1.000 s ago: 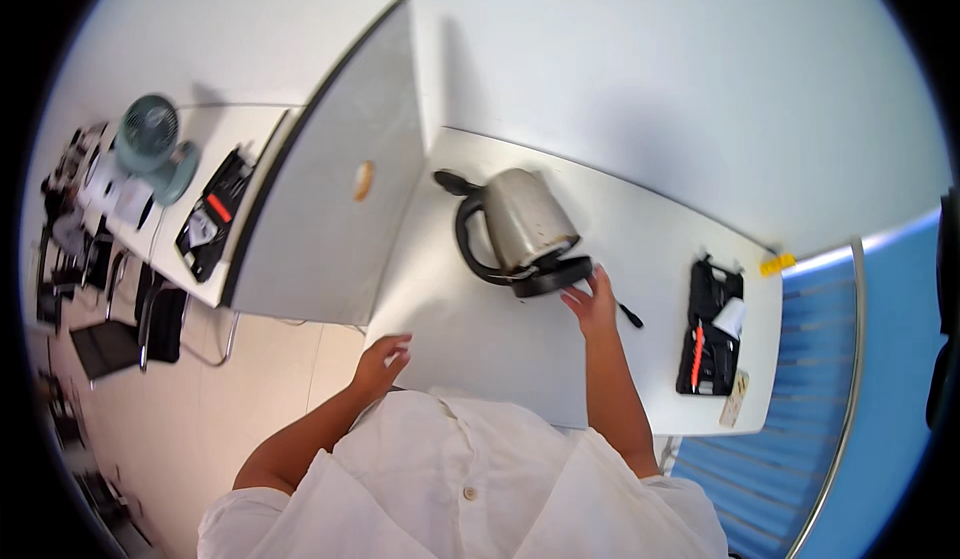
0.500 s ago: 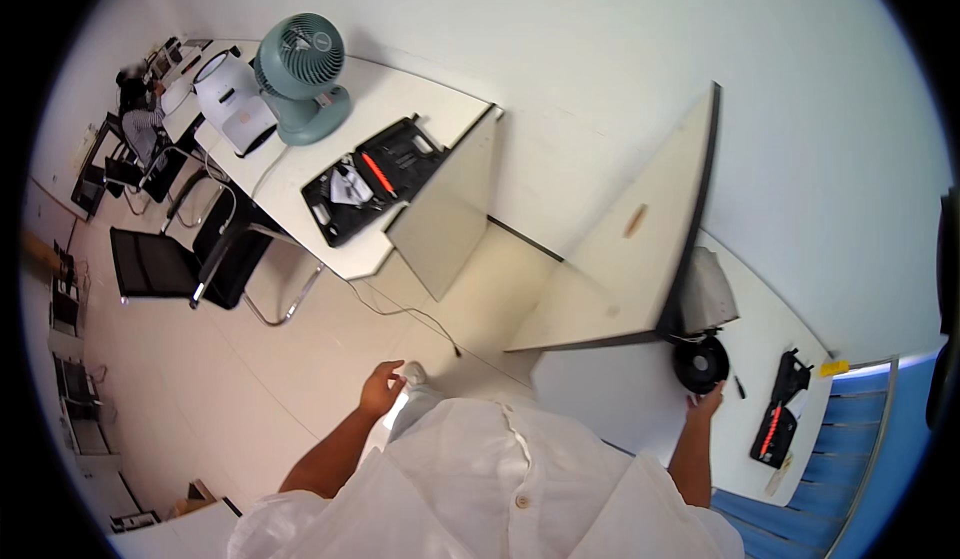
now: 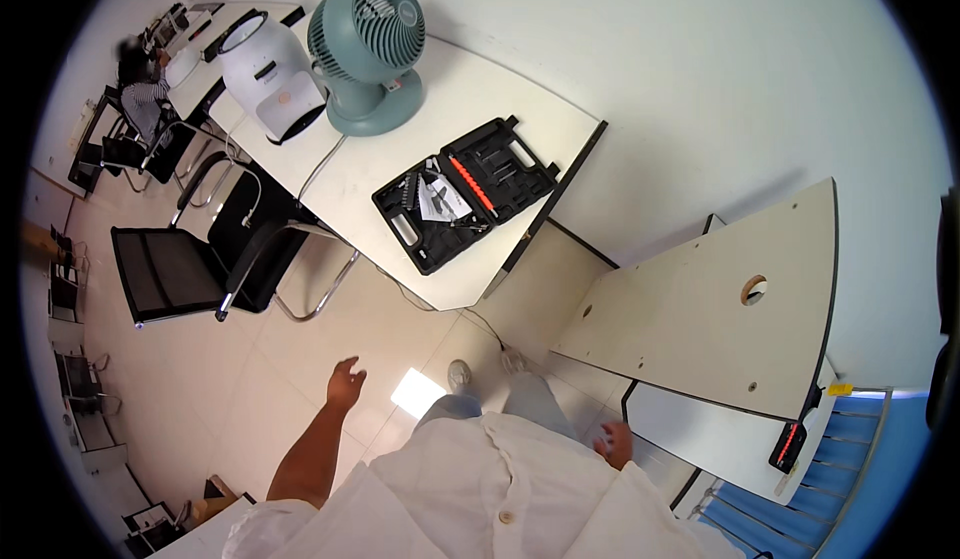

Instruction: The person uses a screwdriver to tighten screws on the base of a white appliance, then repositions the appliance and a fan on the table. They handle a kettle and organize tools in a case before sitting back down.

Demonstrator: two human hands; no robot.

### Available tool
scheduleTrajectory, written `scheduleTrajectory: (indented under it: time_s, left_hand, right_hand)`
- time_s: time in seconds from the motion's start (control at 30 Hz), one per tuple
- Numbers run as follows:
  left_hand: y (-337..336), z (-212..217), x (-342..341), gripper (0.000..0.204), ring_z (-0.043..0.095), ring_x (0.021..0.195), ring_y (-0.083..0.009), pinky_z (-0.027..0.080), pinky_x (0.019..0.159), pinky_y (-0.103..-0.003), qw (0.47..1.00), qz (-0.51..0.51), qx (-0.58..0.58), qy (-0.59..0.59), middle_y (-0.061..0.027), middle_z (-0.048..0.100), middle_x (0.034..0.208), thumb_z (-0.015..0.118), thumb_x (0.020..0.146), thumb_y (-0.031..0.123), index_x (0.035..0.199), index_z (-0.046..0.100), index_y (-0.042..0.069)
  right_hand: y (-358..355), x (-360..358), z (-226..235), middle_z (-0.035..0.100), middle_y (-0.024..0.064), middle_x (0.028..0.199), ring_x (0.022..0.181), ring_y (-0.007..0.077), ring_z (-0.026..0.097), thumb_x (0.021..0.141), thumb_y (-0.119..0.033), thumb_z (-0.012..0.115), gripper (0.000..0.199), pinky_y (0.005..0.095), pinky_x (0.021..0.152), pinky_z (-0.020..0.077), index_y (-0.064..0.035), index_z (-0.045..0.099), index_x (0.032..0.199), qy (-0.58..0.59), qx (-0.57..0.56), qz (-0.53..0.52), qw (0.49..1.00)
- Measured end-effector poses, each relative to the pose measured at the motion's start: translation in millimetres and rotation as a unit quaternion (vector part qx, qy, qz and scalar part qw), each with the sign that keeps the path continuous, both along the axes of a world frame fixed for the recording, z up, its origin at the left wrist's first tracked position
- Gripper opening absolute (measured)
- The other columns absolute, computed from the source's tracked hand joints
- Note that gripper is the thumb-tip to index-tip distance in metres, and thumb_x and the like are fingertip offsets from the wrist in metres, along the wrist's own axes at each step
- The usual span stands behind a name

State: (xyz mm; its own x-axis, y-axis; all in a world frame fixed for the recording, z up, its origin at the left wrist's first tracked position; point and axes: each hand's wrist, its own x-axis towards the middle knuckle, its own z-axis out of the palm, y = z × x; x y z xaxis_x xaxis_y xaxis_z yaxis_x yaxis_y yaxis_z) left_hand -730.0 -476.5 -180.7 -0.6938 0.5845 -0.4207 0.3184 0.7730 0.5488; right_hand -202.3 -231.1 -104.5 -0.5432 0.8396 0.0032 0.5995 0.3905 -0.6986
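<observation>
Left hand: the left hand (image 3: 345, 383) is hanging in the air over the tiled floor (image 3: 250, 379), fingers loosely spread and open, gripping nothing and touching nothing.
Right hand: the right hand (image 3: 614, 443) is showing only in part beside the white shirt (image 3: 500, 499); the fingers are curling a little, and I cannot tell whether they are gripping anything.
Nearest thing to the right hand: the white desk (image 3: 700, 429) is lying just to the right of it, close to the fingers; contact cannot be told.
Partition: a beige panel (image 3: 720, 309) with 1 round hole is standing upright along the far edge of that desk, to the right of the person.
Small case: a dark case with a red strip (image 3: 788, 443) is lying on the right part of the desk, near the blue panel (image 3: 830, 479).
Far table: a white table (image 3: 480, 109) is standing to the far left, well apart from both hands.
Toolbox: an open black tool case (image 3: 465, 192) is lying on that table near its right end, with a red-handled tool inside.
Fan: a teal desk fan (image 3: 368, 49) is standing farther along the table.
Appliance: a white rounded appliance (image 3: 265, 74) is standing just left of the fan.
Chair: a black mesh chair (image 3: 190, 259) is standing at the left, beside the far table.
Other person: a seated person (image 3: 145, 89) is working at the far left.
</observation>
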Motion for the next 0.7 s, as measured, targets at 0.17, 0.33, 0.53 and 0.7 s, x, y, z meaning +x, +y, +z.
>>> scheduleTrajectory:
  time_s: [0.17,0.33,0.53,0.7]
  left_hand:
    - [48.4,14.0,4.9,0.041,0.063,0.087,-0.0236,0.050,0.079,-0.034,0.999,-0.016,0.031,-0.034,-0.0142,0.053,0.121,0.061,0.084,0.018,0.122,0.051,0.005]
    - [73.2,17.5,8.7,0.040,0.062,0.093,-0.0250,0.050,0.081,-0.036,0.998,-0.039,0.001,-0.040,-0.0140,0.052,0.121,0.060,0.084,0.018,0.121,0.051,0.005]
    - [116.9,43.7,-3.1,0.027,0.062,0.081,-0.0225,0.050,0.072,-0.031,0.988,-0.011,0.138,-0.064,-0.0142,0.059,0.109,0.054,0.086,0.008,0.112,0.058,0.003]
    - [170.3,59.8,-43.6,0.015,0.059,0.079,-0.0156,0.048,0.069,-0.027,0.971,0.033,0.235,-0.009,-0.0085,0.057,0.094,0.052,0.088,0.001,0.101,0.059,0.001]
  right_hand:
    - [59.9,-128.6,46.8,0.056,0.0102,0.088,0.077,0.0208,0.055,0.080,-0.009,0.059,0.018,0.0287,0.065,0.0459,-0.0026,0.059,0.096,0.101,-0.076,-0.054,0.990]
    - [132.2,-193.1,39.9,0.056,0.0086,0.082,0.072,0.0172,0.053,0.084,-0.004,0.055,0.010,0.0269,0.064,0.0434,-0.0014,0.061,0.091,0.153,-0.051,-0.070,0.984]
    - [220.1,-305.1,80.4,0.059,0.0088,0.081,0.070,0.0199,0.053,0.083,-0.003,0.057,0.010,0.0286,0.065,0.0425,-0.0015,0.063,0.090,0.188,0.095,-0.005,0.977]
    - [266.6,-403.8,95.3,0.060,0.0077,0.082,0.076,0.0224,0.055,0.080,-0.004,0.059,0.008,0.0318,0.068,0.0436,-0.0030,0.064,0.087,0.180,0.052,0.014,0.982]
